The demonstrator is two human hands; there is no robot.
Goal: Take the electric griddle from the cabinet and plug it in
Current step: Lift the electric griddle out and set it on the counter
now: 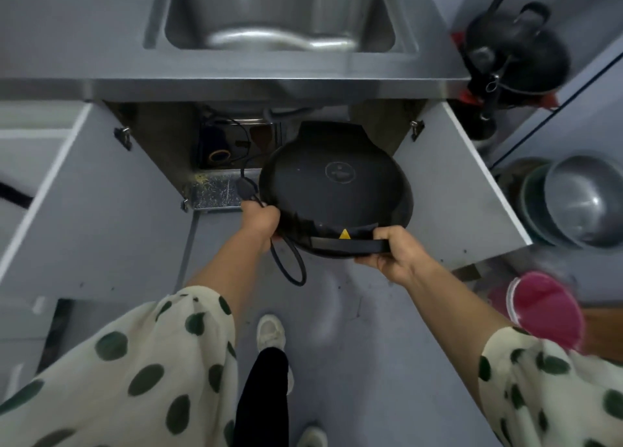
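Black griddle (337, 190): held between both hands, half out of the open cabinet (161, 136) below the sink (279, 15).
Right hand (387, 254): wrapped round the front handle (347, 244).
Left hand (261, 219): closed on the near-left rim, pinching the cord (290, 264).
Plug (246, 188): just beyond the left hand.
Advice: keep it level, gather the dangling loop, clear the door (472, 190) right of the right hand.

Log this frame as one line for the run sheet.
stage: griddle leaving cabinet | left hand: griddle, cord | right hand: handle | plugged: no
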